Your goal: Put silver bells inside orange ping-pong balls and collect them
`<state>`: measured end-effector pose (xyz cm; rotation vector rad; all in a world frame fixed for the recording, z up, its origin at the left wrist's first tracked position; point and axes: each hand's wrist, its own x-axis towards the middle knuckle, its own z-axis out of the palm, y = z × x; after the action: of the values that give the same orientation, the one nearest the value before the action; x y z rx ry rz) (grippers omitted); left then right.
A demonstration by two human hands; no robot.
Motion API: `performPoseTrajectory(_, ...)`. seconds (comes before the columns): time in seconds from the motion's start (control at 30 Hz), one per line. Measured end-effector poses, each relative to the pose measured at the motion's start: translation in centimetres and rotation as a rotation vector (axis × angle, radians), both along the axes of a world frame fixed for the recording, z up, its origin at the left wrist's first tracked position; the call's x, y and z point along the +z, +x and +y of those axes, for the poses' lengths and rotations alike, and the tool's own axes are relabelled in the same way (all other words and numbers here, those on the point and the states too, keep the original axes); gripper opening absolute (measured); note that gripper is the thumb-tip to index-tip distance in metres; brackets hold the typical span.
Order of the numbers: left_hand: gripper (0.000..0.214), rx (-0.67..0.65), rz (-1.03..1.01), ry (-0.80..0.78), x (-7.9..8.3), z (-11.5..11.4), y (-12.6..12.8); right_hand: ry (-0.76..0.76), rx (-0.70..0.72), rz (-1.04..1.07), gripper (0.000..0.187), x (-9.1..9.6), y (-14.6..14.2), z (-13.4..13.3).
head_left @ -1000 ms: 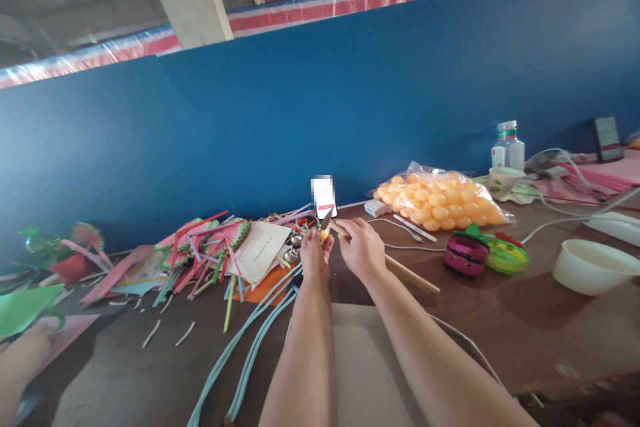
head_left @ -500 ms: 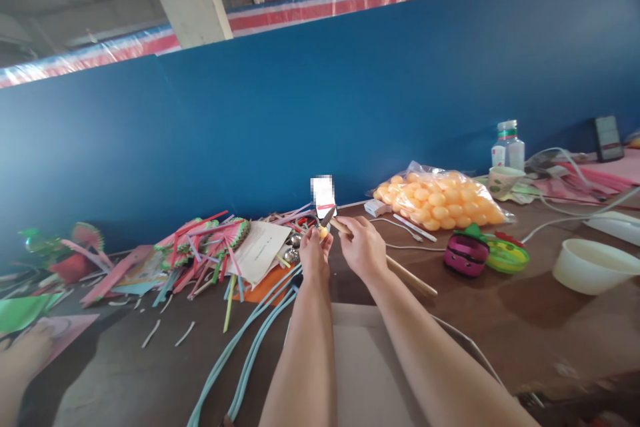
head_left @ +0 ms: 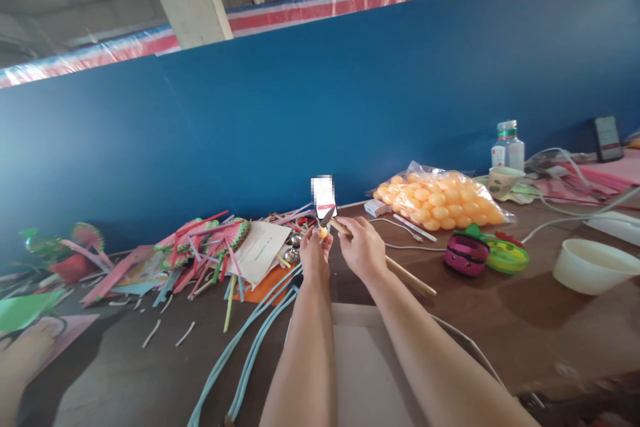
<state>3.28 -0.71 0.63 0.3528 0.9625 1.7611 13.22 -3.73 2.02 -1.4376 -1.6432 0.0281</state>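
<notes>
At the middle of the brown surface (head_left: 500,320), straight ahead of you, your left hand (head_left: 315,257) pinches a small orange ball (head_left: 323,233) in its fingertips. Your right hand (head_left: 363,250) is closed round a wooden-handled knife (head_left: 400,271), its handle trailing toward four o'clock and its blade tip at the top of the ball. By my reading the cut is only just in hand: the ball is too small to show whether the blade has gone in. The bag of orange balls (head_left: 440,203) at two o'clock looks full, so little of it seems used. A heap of coloured paper strips (head_left: 210,247) lies at ten o'clock, pale blue tubes (head_left: 250,347) run toward seven o'clock, and a cardboard sheet (head_left: 365,367) sits under your forearms. A white bowl (head_left: 593,267) stands at three o'clock, well apart from a bottle (head_left: 507,147) farther back. Another person's hand (head_left: 25,353) shows at eight o'clock. A blue wall (head_left: 350,113) backs it all, under bare concrete.
</notes>
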Motion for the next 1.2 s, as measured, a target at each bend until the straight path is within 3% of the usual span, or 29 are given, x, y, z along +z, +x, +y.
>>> performPoseTrajectory(0.73, 0.008, 0.001, 0.018, 0.0, -0.41, 0.25, -0.08, -0.025, 0.017, -0.048, 0.035, -0.34, -0.06, 0.21)
performPoseTrajectory(1.2, 0.007, 0.002, -0.007, 0.028, 0.35, -0.23, 0.06, -0.022, -0.006, -0.029, 0.038, -0.22, -0.07, 0.14)
